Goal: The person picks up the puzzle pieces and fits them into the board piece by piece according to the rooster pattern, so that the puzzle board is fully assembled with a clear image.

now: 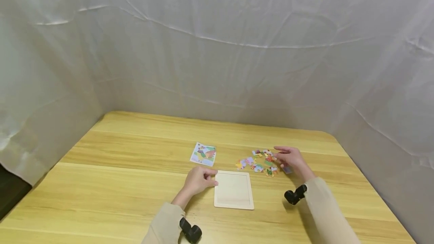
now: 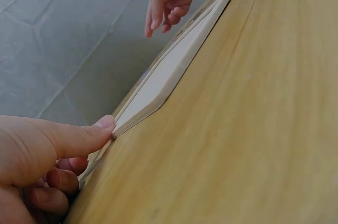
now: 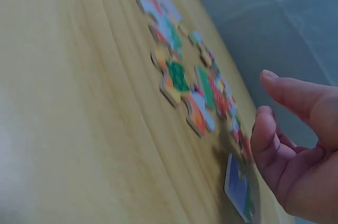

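Note:
A shallow wooden puzzle tray (image 1: 234,190) with a raised rim lies flat on the table. My left hand (image 1: 198,181) holds its far left corner, thumb and index finger at the edge; in the left wrist view the thumb (image 2: 87,138) presses on the corner. Over the right end of a loose group of jigsaw pieces (image 1: 258,168) hovers my right hand (image 1: 291,158), with a gap between thumb and index finger and nothing in it. The right wrist view shows a blue piece (image 3: 237,188) on the table below that hand.
A small picture card (image 1: 204,154) of a colourful bird lies behind the tray, left of the pieces. The wood-grain table (image 1: 135,183) is enclosed by grey fabric curtains (image 1: 217,48) at the back and sides. Both wrists wear black cameras (image 1: 191,232).

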Action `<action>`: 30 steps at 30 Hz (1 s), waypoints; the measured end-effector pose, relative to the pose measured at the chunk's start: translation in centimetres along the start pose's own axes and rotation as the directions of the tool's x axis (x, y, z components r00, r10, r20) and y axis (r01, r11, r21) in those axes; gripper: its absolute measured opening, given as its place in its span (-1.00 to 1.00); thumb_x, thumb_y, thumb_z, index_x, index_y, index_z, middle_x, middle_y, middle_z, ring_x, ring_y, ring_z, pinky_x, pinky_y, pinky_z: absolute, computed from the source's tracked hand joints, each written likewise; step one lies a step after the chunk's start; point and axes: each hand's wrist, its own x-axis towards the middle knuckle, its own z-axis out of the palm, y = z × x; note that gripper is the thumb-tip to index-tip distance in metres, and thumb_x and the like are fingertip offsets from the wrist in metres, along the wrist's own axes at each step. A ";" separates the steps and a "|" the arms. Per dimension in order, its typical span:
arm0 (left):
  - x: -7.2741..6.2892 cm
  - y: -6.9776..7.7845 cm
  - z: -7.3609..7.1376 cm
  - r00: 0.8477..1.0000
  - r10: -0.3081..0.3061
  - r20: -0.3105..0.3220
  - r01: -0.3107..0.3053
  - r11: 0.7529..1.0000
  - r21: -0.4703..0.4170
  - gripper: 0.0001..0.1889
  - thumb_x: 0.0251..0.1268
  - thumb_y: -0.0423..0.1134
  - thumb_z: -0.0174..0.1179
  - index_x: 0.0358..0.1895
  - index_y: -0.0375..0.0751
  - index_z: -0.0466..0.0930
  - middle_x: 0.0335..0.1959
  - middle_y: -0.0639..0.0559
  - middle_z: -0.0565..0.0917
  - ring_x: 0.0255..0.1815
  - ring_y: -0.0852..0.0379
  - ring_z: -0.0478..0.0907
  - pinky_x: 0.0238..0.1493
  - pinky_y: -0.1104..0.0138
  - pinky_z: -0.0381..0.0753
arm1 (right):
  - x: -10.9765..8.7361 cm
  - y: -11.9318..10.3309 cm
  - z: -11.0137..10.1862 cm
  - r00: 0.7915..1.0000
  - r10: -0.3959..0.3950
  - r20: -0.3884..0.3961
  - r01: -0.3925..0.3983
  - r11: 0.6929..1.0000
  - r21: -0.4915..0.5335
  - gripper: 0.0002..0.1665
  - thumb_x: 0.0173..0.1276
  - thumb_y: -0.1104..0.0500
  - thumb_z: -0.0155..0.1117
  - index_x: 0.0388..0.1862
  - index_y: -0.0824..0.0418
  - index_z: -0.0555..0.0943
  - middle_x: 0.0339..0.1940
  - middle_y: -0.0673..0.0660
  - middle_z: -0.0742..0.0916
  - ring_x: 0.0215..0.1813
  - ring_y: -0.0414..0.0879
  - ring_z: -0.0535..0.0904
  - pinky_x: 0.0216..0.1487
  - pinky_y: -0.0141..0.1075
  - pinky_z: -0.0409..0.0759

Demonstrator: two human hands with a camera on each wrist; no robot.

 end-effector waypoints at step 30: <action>-0.5 -0.3 -0.9 0.999 -0.041 -0.007 0.041 0.999 -0.009 -0.64 -0.14 -0.29 0.37 -0.16 -0.28 0.63 -0.73 0.19 0.40 -0.68 0.31 0.26 -0.61 0.47 0.25 | 4.1 0.4 1.0 0.986 -0.064 0.153 0.109 0.947 -0.303 -0.52 0.19 0.31 0.22 0.09 0.44 0.44 -0.88 -0.03 0.34 -0.82 -0.24 0.07 -0.75 -0.41 0.15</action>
